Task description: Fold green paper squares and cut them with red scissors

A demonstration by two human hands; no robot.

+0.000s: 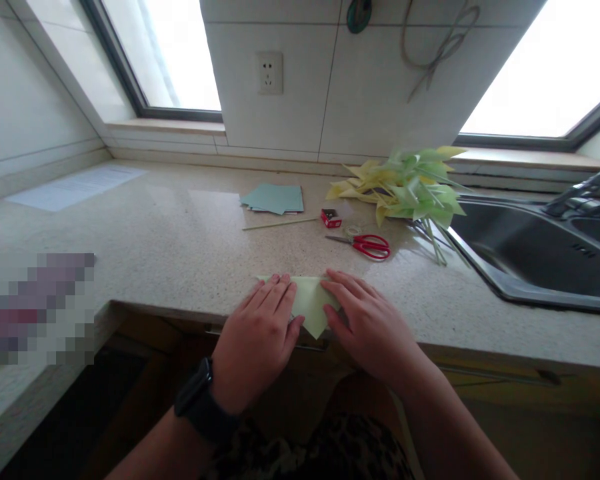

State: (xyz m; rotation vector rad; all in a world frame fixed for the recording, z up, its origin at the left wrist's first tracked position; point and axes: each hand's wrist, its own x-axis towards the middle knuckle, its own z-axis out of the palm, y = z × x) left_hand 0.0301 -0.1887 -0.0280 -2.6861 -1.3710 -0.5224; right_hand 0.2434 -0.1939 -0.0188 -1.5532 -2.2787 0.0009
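A pale green sheet of paper (310, 303), folded to a triangle, lies at the counter's front edge with its point hanging over it. My left hand (265, 323) rests flat on the paper's left part, fingers stretched out. On the right side, my right hand (363, 317) touches the paper with its fingers extended and thumb apart. Beyond my hands lie red-handled scissors (370, 245), a small red box (331, 218) and a thin stick (280, 225). The paper's outer corners are partly hidden under my hands.
A stack of light blue paper (275, 199) lies at the back. To the right, a bunch of yellow and green paper flowers (405, 187) lies beside the metal sink (510, 260). A printed sheet (77, 187) is at the far left. A blurred patch covers the left counter.
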